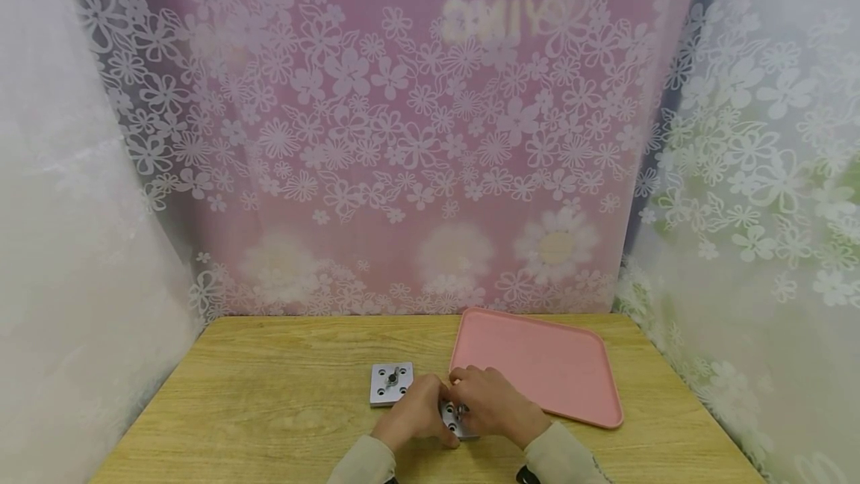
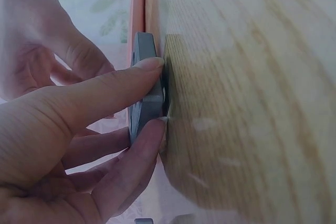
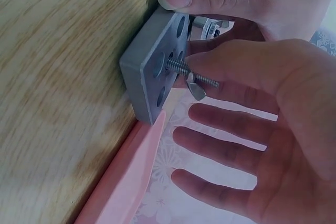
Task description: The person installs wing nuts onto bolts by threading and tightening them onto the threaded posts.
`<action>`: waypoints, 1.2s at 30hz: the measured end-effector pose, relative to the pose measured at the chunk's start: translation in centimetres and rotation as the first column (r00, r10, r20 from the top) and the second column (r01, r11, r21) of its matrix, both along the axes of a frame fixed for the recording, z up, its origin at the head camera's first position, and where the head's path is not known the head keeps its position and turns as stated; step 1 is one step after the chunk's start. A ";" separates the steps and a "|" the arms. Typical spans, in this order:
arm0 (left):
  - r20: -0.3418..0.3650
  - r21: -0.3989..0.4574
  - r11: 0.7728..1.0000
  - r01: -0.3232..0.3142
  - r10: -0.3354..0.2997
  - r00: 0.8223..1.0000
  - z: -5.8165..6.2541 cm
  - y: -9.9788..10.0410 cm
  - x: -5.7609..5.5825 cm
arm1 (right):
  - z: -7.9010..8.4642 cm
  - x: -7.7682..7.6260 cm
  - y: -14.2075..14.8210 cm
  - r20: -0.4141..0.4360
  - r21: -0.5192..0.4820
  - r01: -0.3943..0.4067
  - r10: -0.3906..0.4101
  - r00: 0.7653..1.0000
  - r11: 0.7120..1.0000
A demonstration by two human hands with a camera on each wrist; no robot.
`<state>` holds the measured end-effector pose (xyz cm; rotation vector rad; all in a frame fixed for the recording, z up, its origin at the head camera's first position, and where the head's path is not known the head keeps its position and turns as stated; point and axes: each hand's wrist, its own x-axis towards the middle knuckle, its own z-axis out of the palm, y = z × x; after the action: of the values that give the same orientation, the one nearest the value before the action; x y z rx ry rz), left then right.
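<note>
Between the curled thumb and fingers of the left hand point(image 1: 416, 409), holds a grey metal plate point(image 3: 155, 82) by its edges, thumb at one edge and fingertips at another. At the middle of the same plate, pinches a wing nut point(image 3: 196, 87) between thumb and forefinger of the right hand point(image 1: 493, 402), on a threaded bolt point(image 3: 177, 67) standing out from the plate's face. Beside that pinch, extends the other three fingers of the right hand, apart from one another and from the metal. Around the bolt, shows round holes in the plate, partly covered by the hands; past the nut, shows a short end of thread. Holds the plate low, close to the wooden table point(image 1: 282, 372) under the grip; cannot tell whether touching it or just above. Just left of the grip and slightly farther off, has a second metal plate point(image 1: 376, 383) flat on the table, with round holes near its corners and a similar fastener point(image 1: 393, 379) at its middle. Beyond the grip to the right, has a pink tray point(image 1: 537, 364) lying askew, partly behind the right hand. Nearer than the grip, wears pale sleeves point(image 1: 564, 458). Far beyond the grip, past the table, faces a pink-purple curtain point(image 1: 403, 133) with white flowers.
</note>
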<state>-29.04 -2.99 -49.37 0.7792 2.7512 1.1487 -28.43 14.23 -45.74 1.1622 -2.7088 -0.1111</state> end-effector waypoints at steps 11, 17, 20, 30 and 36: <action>0.036 -0.011 1.000 -0.017 0.018 0.999 0.1 0.0 0.0 | -0.1 0.0 0.2 -0.006 -0.004 0.043 -0.043 0.999 0.999; 0.049 -0.011 1.000 -0.018 0.018 0.999 0.0 -0.1 0.0 | -0.4 -0.2 0.1 -0.049 -0.022 0.042 -0.043 0.998 0.999; 0.045 -0.011 1.000 -0.016 0.016 0.999 0.0 -0.1 -0.1 | -0.4 -0.2 0.1 -0.055 -0.018 0.043 -0.044 0.998 0.999; 0.056 -0.013 1.000 -0.008 0.009 0.998 0.2 0.0 -0.1 | 0.5 -0.1 0.4 -0.042 -0.008 0.038 -0.038 0.998 0.999; 0.015 -0.015 1.000 0.000 0.000 1.000 0.2 -0.1 0.0 | 1.0 -0.3 0.5 0.046 -0.049 -0.009 0.012 0.999 0.999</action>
<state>-29.01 -3.06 -49.17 0.7659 2.7439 1.1273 -28.73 14.78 -44.76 1.1795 -2.7291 -0.0169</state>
